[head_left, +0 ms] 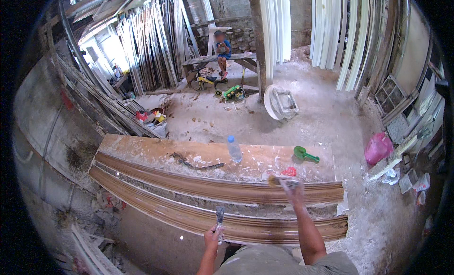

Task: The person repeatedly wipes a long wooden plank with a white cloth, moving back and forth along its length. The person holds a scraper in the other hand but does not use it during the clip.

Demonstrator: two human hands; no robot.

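My left hand (211, 237) is closed round the handle of a paint brush (220, 215), its grey bristles pointing up over the nearer long brown moulding (175, 212). Above the right part of the farther brown moulding (203, 184), my right hand (294, 189) is smeared by motion. From it a brush with tan bristles (274, 180) points left, also blurred. Both mouldings have lengthwise ridges and a glossy look. A small red object (289, 172) lies just beyond the right hand. Beyond the mouldings, a wooden board (137, 146) has white splashes.
On the board are a water bottle (234, 150), a green scoop (305, 155) and a dark strip (196, 165). A pink container (378, 148) stands right. A round white piece (279, 104) leans by a post. A person (223, 48) sits on a bench (198, 60) behind.
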